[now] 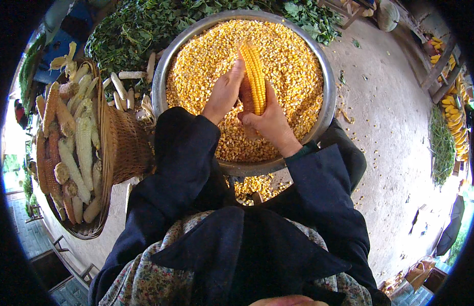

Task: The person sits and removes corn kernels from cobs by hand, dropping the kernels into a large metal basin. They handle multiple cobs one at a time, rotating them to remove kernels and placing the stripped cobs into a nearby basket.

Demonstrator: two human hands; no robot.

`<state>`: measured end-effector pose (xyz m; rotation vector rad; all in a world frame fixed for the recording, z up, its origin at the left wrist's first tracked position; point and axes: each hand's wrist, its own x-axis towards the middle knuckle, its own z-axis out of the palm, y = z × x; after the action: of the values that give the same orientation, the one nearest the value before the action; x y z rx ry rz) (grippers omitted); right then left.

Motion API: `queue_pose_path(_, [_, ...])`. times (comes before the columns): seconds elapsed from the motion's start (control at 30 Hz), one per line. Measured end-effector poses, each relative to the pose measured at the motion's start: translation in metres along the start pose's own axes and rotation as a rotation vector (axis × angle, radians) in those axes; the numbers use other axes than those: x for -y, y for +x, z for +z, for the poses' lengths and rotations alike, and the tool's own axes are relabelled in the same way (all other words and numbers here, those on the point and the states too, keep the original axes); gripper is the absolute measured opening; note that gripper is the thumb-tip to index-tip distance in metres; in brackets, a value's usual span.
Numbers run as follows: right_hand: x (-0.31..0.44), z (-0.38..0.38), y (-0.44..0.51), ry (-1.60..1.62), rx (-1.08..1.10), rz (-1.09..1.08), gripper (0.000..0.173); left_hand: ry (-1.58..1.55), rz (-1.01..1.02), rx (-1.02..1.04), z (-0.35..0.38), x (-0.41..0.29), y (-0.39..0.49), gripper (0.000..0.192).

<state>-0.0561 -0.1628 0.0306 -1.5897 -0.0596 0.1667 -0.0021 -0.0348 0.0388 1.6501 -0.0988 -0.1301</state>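
Note:
A yellow ear of corn (254, 76) stands tilted in my hands above a wide metal basin (329, 84). My right hand (270, 121) grips its lower end. My left hand (224, 93) presses against its left side, thumb pointing up along it. Rows of kernels cover the side facing me. Between the hands a darker brown patch (246, 93) shows; whether it is bare cob or a second ear, I cannot tell. Loose yellow corn kernels (206, 49) heap inside the basin, which sits between my knees. Some fingertips are hidden behind the ear.
On the left leans a wicker basket (120, 141) of stripped cobs (84, 149). Several more cobs (119, 86) lie on the floor beside it. Leafy green plants (126, 42) pile behind the basin. Spilled kernels (256, 187) lie below its front edge. Yellow corn ears (453, 118) line the right.

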Motion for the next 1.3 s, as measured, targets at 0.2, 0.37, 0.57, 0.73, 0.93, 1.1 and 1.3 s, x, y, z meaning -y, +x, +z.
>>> queue_pose_path(0.2, [-0.006,-0.003,0.001,-0.097,-0.028,-0.138,0.092,0.171,0.015,-0.068,-0.005,0.006,0.002,0.047])
queue_pose_path(0.37, [0.018,-0.003,0.0,-0.243,-0.153,-0.012,0.093,0.341,0.092,-0.199,-0.024,0.045,0.013,0.058])
queue_pose_path(0.57, [-0.001,-0.006,0.0,-0.731,-0.261,-0.276,0.104,-0.039,-0.092,0.193,0.009,0.003,-0.007,0.05])
queue_pose_path(0.73, [0.014,-0.015,0.007,-0.383,-0.032,-0.155,0.041,-0.733,-0.276,0.327,-0.007,0.022,-0.005,0.041])
queue_pose_path(0.93, [0.024,-0.04,0.033,-0.126,-0.291,-0.079,0.035,-0.551,-0.326,0.415,-0.011,0.021,-0.015,0.048])
queue_pose_path(1.1, [0.046,-0.047,0.068,-0.422,-0.224,-0.004,0.065,-0.491,-0.163,0.576,-0.007,0.008,-0.007,0.056])
queue_pose_path(1.3, [0.024,-0.041,0.085,-0.303,-0.27,-0.21,0.059,-0.615,-0.314,0.61,0.0,0.014,-0.001,0.038])
